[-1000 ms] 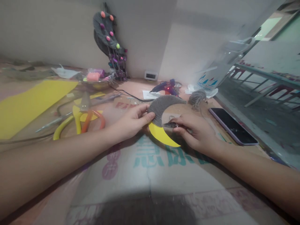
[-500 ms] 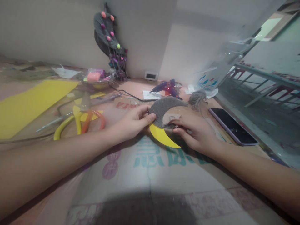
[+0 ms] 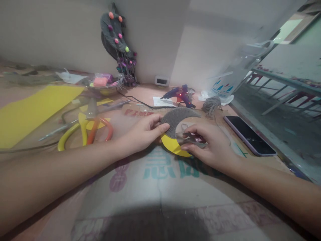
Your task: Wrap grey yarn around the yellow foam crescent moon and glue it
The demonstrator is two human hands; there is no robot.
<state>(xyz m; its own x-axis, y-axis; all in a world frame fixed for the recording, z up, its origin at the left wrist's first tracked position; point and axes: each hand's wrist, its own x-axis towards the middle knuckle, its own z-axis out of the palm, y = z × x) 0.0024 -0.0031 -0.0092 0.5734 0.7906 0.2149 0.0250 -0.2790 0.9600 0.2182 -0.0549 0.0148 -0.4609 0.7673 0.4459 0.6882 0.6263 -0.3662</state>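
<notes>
A yellow crescent (image 3: 173, 146), with grey yarn (image 3: 175, 119) wrapped closely round its upper part, is tilted up a little above the cardboard. My left hand (image 3: 150, 132) is closed on its outer left edge, the thumb lying on top. At the inner curve, my right hand (image 3: 209, 142) has its fingers curled, thumb and forefinger close to the bare yellow end. A small loop of grey yarn shows just above the right fingertips; what lies inside the curled fingers is mostly hidden. A loose strand runs from the grey yarn ball (image 3: 212, 105) toward this hand.
Orange-and-yellow-handled pliers (image 3: 94, 130) and a yellow sheet (image 3: 37, 113) lie left. At the back are a glue gun (image 3: 179, 94) with a red light, a bowl of bright pieces (image 3: 102, 85) and a decorated grey crescent (image 3: 112, 36). A phone (image 3: 250, 135) lies right.
My right fingers have parted somewhat and shifted slightly left and down along the crescent's inner curve. The crescent has tipped a little; my left hand keeps its hold.
</notes>
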